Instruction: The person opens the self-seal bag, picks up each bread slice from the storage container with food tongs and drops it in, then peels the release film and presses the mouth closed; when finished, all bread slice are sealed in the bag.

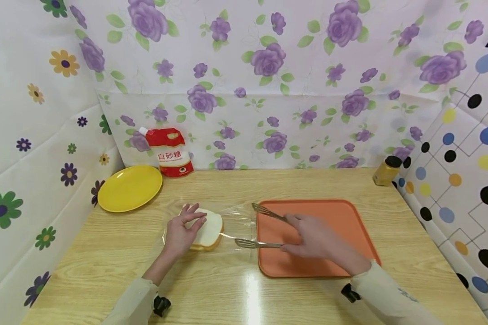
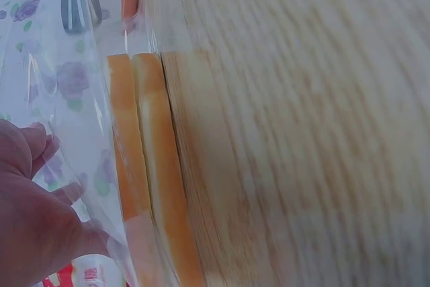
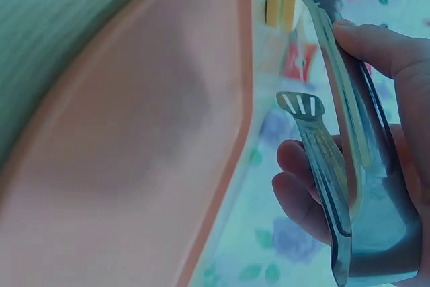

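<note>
My left hand point(image 1: 181, 232) rests with relaxed, straight fingers on the clear plastic bag point(image 1: 227, 221) holding white sliced bread with a tan-orange crust point(image 1: 208, 234). The bag lies flat on the light wooden bench point(image 1: 146, 262), just left of the orange rectangular plastic tray point(image 1: 341, 221). The left wrist view shows two slices point(image 2: 144, 166) stacked edge to edge under the film. My right hand point(image 1: 315, 237) grips slotted stainless steel tongs point(image 1: 256, 228) above the tray, their tips spread apart and pointing at the bag's open end
</note>
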### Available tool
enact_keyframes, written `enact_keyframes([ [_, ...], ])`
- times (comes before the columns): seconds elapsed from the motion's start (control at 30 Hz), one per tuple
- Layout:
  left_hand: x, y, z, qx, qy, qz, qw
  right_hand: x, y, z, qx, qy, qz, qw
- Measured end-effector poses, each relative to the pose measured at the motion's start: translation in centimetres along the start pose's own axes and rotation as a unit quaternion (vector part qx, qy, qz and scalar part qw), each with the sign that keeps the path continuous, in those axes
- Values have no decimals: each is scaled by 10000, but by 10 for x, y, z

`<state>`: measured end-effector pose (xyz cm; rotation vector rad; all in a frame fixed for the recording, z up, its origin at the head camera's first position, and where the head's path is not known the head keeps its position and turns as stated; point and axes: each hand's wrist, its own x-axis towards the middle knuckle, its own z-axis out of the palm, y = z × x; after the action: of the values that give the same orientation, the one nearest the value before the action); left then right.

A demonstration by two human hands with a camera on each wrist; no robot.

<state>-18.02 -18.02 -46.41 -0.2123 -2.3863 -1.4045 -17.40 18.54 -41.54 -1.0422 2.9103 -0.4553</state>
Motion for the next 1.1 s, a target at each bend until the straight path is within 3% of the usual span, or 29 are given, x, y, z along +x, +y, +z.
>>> enact_keyframes([
  [0.2,0,2,0,-9,-18,69,10000,-36,23,-12,491,350,559,9966],
  [0.43,-1,1,1,21,-7,101,9999,-78,51,-21,545,846,1339,9859],
  [0.9,-2,2,1,97,-23,79,9999,-160,106,-18,87,1050,2987,9485],
  [1.1,-1,1,2,86,-41,85,9999,-183,125,-12,-49,1079,3383,9348],
])
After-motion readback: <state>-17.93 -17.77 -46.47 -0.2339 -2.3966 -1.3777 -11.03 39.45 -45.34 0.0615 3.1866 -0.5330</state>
